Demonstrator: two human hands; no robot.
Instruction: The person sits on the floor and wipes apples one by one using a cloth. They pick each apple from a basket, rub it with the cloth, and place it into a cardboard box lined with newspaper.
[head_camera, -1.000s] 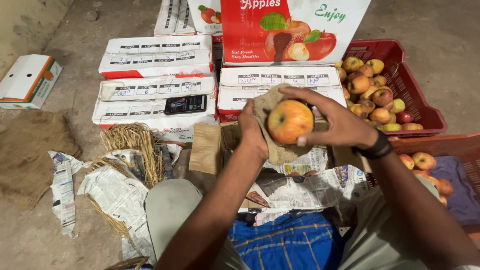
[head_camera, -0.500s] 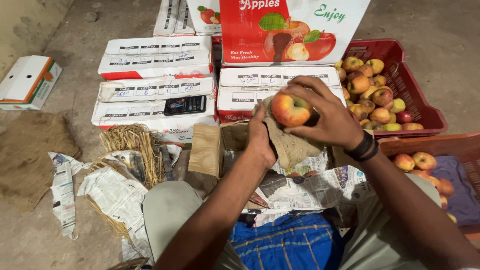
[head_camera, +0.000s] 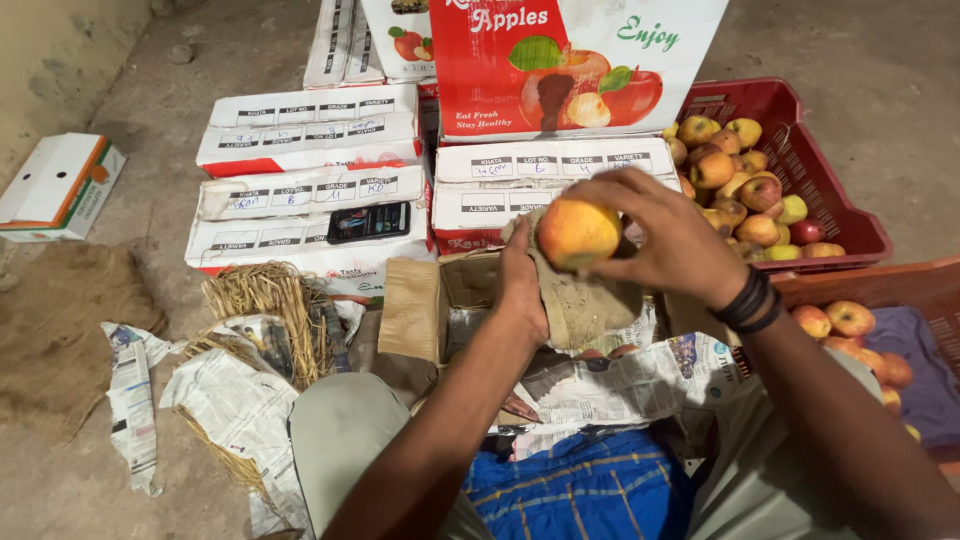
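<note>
Apple turned, right hand gripping, left hand holding cloth

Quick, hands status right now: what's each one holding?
Left hand: closed on the brown cloth beneath the apple.
Right hand: closed on the apple.

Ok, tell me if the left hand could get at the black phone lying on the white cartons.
Probably yes: the phone lies uncovered on the cartons, but the left hand is holding a brown cloth.
</note>
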